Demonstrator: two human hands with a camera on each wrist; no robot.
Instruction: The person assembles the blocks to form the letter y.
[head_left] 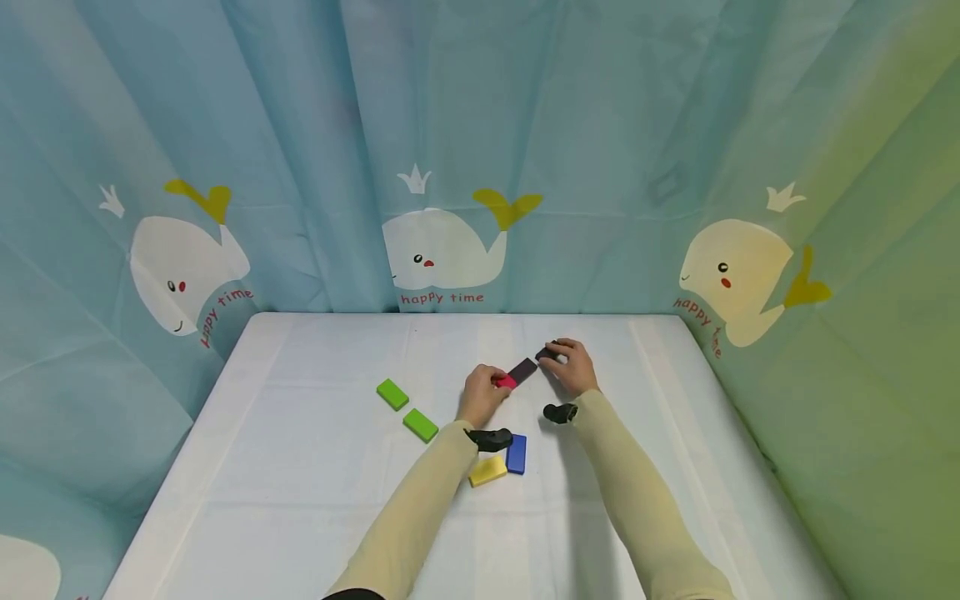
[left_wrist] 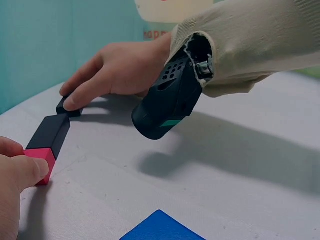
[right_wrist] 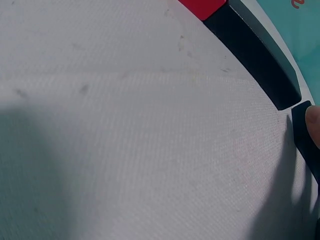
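Head view: on the table [head_left: 300, 517], left hand [head_left: 482, 394] pinches one red block [head_left: 506, 382] touching one of two black blocks [head_left: 523, 371]; right hand [head_left: 572, 368] grips the other. Two green blocks [head_left: 392, 394], one yellow block [head_left: 489, 472], one blue block [head_left: 516, 455]. Left wrist: end-to-end lining-up, seemingly! Right wrist: narrow gap, probably needs closing straight.

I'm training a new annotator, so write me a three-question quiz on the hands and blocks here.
1. Which hand pinches the red block?
2. True or false: in the head view, the yellow block lies to the left of the blue block.
3. How many green blocks show in the head view?

Key:
1. The left hand.
2. True.
3. Two.
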